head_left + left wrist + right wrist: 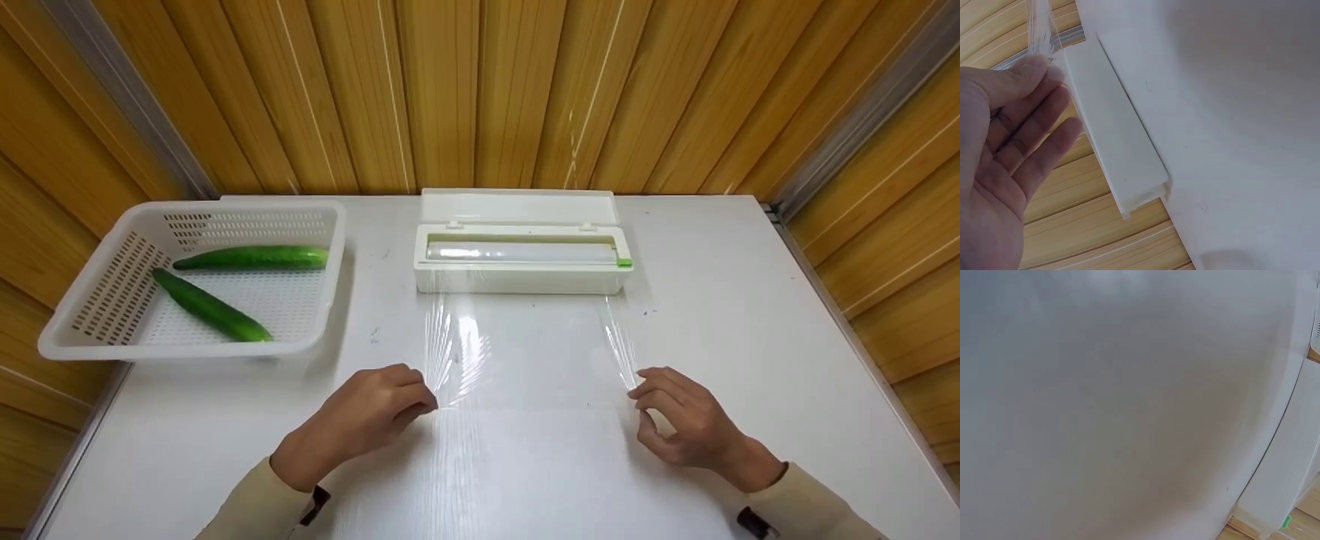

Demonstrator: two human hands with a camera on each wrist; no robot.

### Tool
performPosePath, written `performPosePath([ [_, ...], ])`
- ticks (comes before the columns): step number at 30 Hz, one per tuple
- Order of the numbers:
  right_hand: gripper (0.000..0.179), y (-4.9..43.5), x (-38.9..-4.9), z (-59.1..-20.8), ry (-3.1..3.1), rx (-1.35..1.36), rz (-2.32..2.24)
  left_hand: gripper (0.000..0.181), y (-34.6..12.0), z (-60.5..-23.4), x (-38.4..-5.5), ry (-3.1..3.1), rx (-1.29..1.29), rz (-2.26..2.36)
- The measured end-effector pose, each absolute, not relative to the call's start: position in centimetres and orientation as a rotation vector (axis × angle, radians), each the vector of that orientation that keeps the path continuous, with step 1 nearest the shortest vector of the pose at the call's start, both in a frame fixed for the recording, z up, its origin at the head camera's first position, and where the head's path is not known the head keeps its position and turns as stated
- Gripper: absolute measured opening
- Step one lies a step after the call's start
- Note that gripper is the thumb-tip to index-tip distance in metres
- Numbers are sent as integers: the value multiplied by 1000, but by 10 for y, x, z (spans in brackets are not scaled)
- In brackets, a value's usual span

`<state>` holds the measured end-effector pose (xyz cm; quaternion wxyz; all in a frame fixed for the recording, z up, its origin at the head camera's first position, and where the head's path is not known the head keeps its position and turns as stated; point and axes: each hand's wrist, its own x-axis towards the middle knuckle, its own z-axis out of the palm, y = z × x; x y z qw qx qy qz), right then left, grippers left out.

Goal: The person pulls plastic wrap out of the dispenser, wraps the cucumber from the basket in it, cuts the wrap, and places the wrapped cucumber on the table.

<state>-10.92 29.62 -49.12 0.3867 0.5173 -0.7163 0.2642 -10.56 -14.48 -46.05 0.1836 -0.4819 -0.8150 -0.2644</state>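
Note:
A clear sheet of plastic wrap [540, 345] stretches from the roll [517, 251] in a white dispenser box [521, 280] toward the person. At the sheet's near left corner, the left hand [382, 405] pinches the film; in the left wrist view that hand [1022, 112] has thumb and forefinger together on it, the other fingers loosely bent. The right hand [686, 420] pinches the near right corner between thumb and fingers. Creases run from both corners back to the box. The right wrist view shows the white box [1283, 444] but not the hand.
A white perforated basket [191, 351] at the left holds two cucumbers [251, 258]. The dispenser's lid [517, 207] stands open at the back. A green slider [624, 262] sits at the box's right end. Wood-patterned panels [450, 90] wall the white table [750, 315].

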Motion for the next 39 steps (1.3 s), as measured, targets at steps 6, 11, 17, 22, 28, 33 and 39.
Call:
performPosePath([
  [6, 18, 296, -110, -491, -1829, 1343, 667, 22, -145, -461, -105, -2304, -1367, -776],
  [11, 17, 294, -111, -490, -1800, 1373, 676, 24, -146, -462, -104, -2336, -1368, -808],
  [17, 17, 293, -110, -489, -1798, 1393, 696, 23, -147, -464, -104, -2367, -1385, -844],
  [22, 14, 301, -112, -499, -1910, 1410, 670, 20, -147, -468, -106, -2428, -1387, -853],
  [28, 16, 316, -115, -515, -2201, 1465, 590, 16, -143, -479, -113, -2607, -1366, -795],
  [33, 25, 318, -114, -520, -2298, 1471, 629, 15, -139, -487, -119, -2697, -1361, -761],
  [39, 25, 319, -112, -515, -2451, 1397, 699, 11, -136, -495, -126, -2836, -1289, -847],
])
